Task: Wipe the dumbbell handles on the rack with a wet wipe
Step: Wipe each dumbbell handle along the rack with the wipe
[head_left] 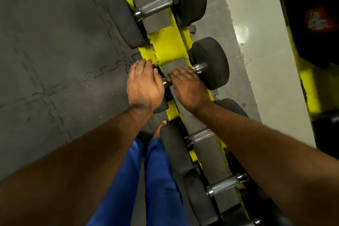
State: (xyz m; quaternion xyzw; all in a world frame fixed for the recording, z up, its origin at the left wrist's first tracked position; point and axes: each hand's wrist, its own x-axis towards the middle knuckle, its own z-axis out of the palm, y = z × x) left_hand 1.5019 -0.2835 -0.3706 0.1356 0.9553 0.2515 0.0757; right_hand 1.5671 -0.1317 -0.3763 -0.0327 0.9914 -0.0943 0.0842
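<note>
A yellow rack [167,46] holds several black dumbbells with steel handles. My right hand [187,86] is closed over the handle [197,68] of the middle dumbbell, next to its far head [211,62]; only the handle's two ends show. My left hand [145,84] lies over that dumbbell's near head, fingers curled on its top and covering most of it. No wet wipe is visible; anything under my right palm is hidden. A larger dumbbell with a bare knurled handle [156,6] sits further along the rack. Two more handles [201,135] [223,185] lie nearer to me.
Dark interlocking floor mats [55,51] lie to the left of the rack. My blue trousers [159,180] and a bare foot [162,128] stand close against the rack's near side. Pale floor [256,51] and a second yellow rack [310,88] with black weights are to the right.
</note>
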